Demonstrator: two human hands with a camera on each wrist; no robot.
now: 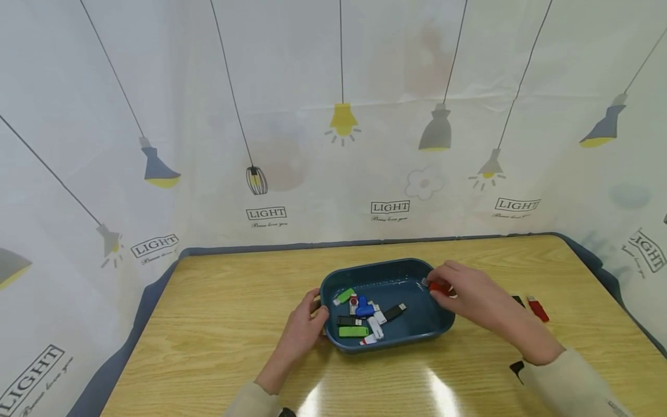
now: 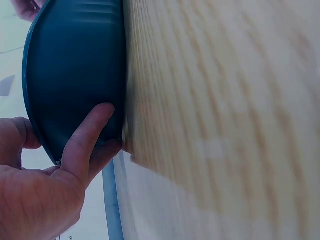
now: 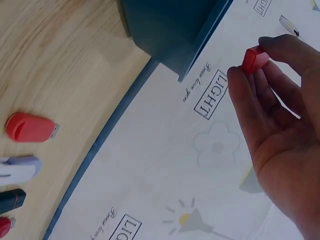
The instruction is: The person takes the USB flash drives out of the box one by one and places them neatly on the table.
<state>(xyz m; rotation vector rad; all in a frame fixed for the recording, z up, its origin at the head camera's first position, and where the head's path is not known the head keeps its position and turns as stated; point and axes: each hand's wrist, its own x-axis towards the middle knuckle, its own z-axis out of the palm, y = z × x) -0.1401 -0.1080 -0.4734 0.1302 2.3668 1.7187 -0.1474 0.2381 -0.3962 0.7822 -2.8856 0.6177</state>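
A dark teal tray (image 1: 424, 324) sits on the table with several USB sticks at its left and middle, among them a green stick (image 1: 353, 332), a blue stick (image 1: 366, 311), a black stick (image 1: 394, 313) and a white stick (image 1: 375, 328). My left hand (image 1: 301, 324) holds the tray's left end, thumb at the rim and fingers against the outer wall, as the left wrist view shows. Over the tray's right end, my right hand (image 1: 469, 292) pinches a red USB stick (image 3: 254, 60) between thumb and fingertips; its metal plug points left in the head view.
Right of the tray, on the wooden table (image 1: 224, 324), lie a red USB stick (image 3: 31, 127), a white and lavender stick (image 3: 20, 169), a black stick (image 3: 11, 201) and another red stick (image 3: 5, 226). A lamp-printed cloth (image 1: 312, 208) hangs behind the table.
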